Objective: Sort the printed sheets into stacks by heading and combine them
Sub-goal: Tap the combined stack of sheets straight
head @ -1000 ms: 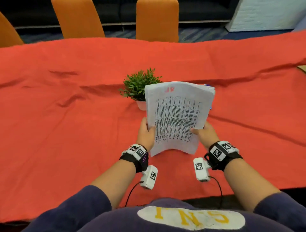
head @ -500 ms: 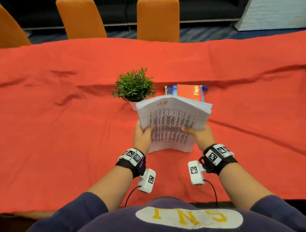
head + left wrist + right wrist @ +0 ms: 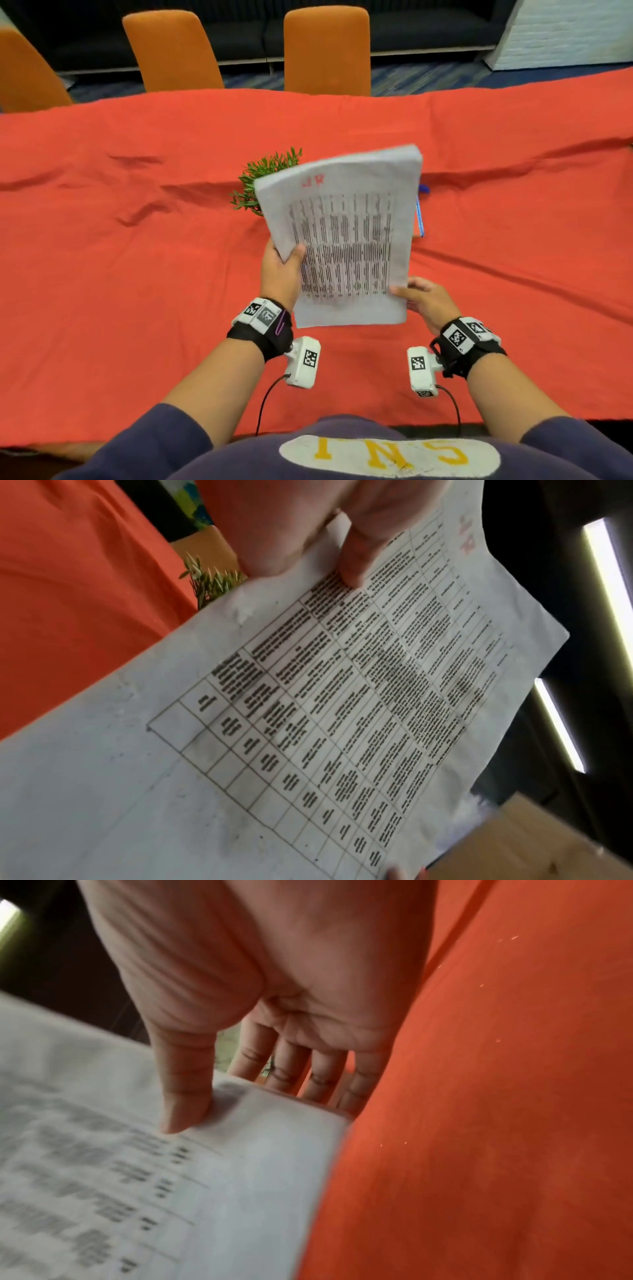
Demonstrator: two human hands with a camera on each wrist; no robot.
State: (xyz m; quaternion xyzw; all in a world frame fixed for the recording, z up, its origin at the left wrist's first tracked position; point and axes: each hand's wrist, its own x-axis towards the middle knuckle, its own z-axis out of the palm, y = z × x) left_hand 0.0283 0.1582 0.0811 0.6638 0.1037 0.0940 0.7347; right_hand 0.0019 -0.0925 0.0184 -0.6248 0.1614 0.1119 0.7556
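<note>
A thick stack of printed sheets is held up over the red tablecloth, its top page showing a text table and a red heading. My left hand grips the stack's left edge, thumb on the front page and fingers behind. My right hand holds the lower right corner, the thumb pressed on the top page with the fingers underneath. The stack tilts a little to the right.
A small potted green plant stands just behind the stack, partly hidden by it. A blue-edged book peeks out on the stack's right. Orange chairs line the far side. The red tablecloth is wrinkled.
The stack was lowered toward the cloth half a second ago and is now raised and upright again, covering the books behind it. Both hands kept their hold.
</note>
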